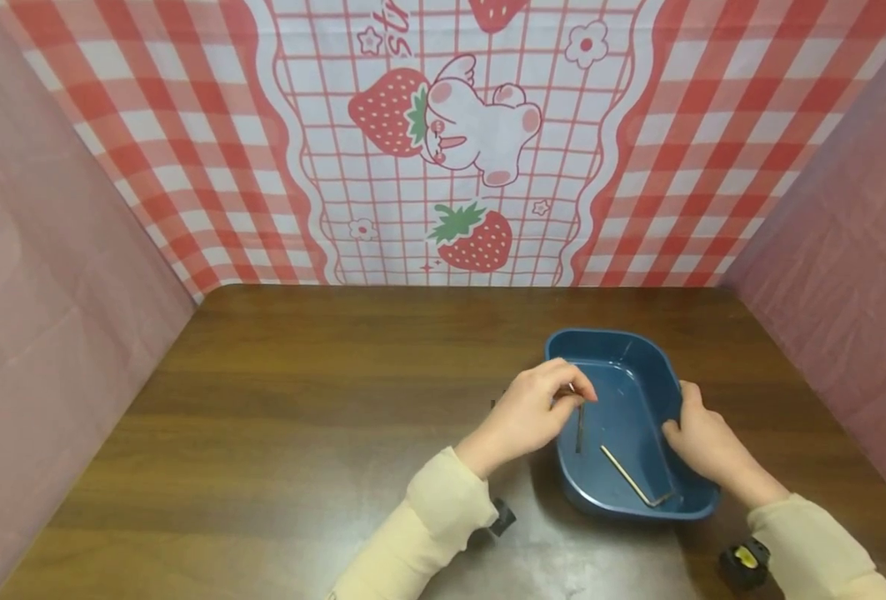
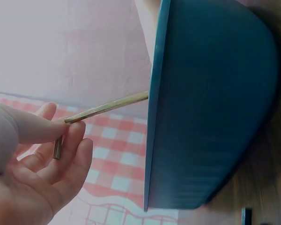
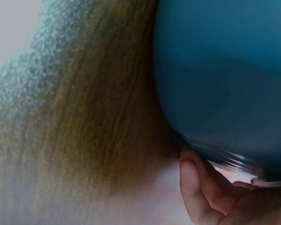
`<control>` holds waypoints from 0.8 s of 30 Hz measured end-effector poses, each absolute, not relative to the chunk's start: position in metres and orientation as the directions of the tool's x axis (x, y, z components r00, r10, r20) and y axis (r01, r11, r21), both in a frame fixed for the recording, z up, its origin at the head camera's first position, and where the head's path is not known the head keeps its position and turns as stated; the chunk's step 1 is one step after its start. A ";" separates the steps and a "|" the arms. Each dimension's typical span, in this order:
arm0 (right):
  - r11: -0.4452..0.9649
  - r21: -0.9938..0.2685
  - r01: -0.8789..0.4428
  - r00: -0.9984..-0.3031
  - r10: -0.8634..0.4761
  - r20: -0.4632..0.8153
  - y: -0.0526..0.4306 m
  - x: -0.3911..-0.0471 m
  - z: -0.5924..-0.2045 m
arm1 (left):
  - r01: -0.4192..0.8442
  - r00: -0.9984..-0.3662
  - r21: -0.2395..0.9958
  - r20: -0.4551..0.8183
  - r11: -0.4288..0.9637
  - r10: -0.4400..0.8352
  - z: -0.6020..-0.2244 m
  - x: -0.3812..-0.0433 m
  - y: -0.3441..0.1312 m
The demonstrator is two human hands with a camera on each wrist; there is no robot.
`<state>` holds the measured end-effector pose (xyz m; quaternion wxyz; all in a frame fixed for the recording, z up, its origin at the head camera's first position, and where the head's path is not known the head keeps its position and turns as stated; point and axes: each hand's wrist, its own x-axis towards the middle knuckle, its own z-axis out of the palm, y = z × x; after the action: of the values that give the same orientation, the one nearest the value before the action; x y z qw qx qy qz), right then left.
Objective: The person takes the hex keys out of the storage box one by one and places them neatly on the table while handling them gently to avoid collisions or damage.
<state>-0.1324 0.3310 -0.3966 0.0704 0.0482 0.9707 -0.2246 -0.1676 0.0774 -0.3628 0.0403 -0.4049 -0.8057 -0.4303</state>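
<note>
Blue plastic forms the deep bin (image 1: 617, 400) on the wooden table (image 1: 300, 433), its side gripped by the person's right hand (image 1: 715, 443). The left hand (image 1: 527, 408) pinches an L-shaped key (image 2: 107, 107) near its bend, the long arm reaching past the rim into the bin. That hold looks slight — a loosened thumb could let the key swivel or drop. A second key (image 1: 627, 476) lies on the bin floor, and a falling one might knock it. If the right hand pulled sideways, the rim could catch the held key.
</note>
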 end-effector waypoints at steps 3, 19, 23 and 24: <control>0.891 -0.435 0.127 -0.984 0.059 -0.166 0.331 -0.132 -0.396 | 0.667 -0.690 0.683 0.417 0.296 0.591 -0.364 -0.170 0.070; 0.883 -0.440 0.162 -0.975 0.075 -0.209 0.331 -0.133 -0.394 | 0.473 -0.830 0.819 0.292 0.325 0.475 -0.364 -0.189 0.030; 0.876 -0.448 0.180 -0.970 0.082 -0.230 0.330 -0.132 -0.393 | 0.446 -0.843 0.816 0.244 0.368 0.480 -0.366 -0.196 0.022; 0.874 -0.450 0.184 -0.969 0.083 -0.234 0.330 -0.132 -0.393 | 0.438 -0.845 0.816 0.230 0.377 0.482 -0.367 -0.197 0.021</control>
<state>-0.1319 0.3298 -0.3931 0.1042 0.0692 0.9624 -0.2411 -0.1973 0.0207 -0.3668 -0.0230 -0.2772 -0.8295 -0.4843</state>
